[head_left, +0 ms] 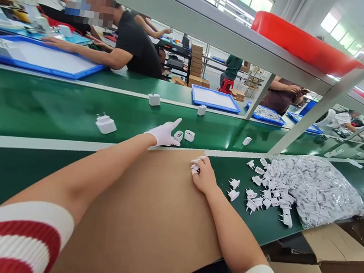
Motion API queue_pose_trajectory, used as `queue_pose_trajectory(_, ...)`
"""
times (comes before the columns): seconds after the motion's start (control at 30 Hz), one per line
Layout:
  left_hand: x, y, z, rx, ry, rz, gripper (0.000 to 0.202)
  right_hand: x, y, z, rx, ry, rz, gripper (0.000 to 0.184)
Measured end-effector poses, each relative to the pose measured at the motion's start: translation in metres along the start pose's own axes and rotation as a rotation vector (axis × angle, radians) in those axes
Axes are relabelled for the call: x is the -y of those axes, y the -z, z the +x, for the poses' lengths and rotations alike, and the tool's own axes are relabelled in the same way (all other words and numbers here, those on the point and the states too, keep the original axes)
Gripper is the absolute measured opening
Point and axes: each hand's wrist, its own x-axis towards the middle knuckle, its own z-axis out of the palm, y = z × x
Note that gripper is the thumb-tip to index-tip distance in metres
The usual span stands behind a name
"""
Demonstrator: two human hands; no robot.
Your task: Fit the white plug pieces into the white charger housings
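Observation:
My left hand (pixel 164 134), in a white glove, reaches over the near edge of the green belt. Its fingers are spread apart around a small white charger housing (pixel 178 136) with an open end; whether they touch it I cannot tell. Just right of it rests a second white housing (pixel 189 136). My right hand (pixel 204 174), with white covers on its fingertips, is closed over the brown cardboard (pixel 153 210). A white plug piece (pixel 195 169) shows partly between its fingers. Loose white plug pieces with pins (pixel 233 195) lie to its right.
A clear bag (pixel 327 194) full of plug pieces lies at right, above open cartons (pixel 345 256). More white chargers (pixel 106 124) stand on the green belt (pixel 36 105). A shelf post (pixel 322 116) slants at right; a red tray (pixel 302 42) sits overhead. A co-worker (pixel 137 43) sits across.

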Motion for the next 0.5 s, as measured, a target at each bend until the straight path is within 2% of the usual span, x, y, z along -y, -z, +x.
queue_pose_trajectory(0.2, -0.032, -0.021, 0.035, 0.119, 0.074, 0.127, 0.106, 0.008, 0.0, 0.003, 0.062, -0.014, -0.066, 0.037)
queue_pose_trajectory(0.37, -0.058, -0.031, 0.054, 0.106, 0.092, 0.174, 0.07, 0.018, 0.002, 0.009, 0.111, -0.011, -0.139, 0.036)
queue_pose_trajectory(0.5, -0.099, -0.042, 0.075, 0.083, 0.031, 0.145, 0.061, 0.023, 0.003, 0.01, 0.156, 0.019, -0.182, 0.034)
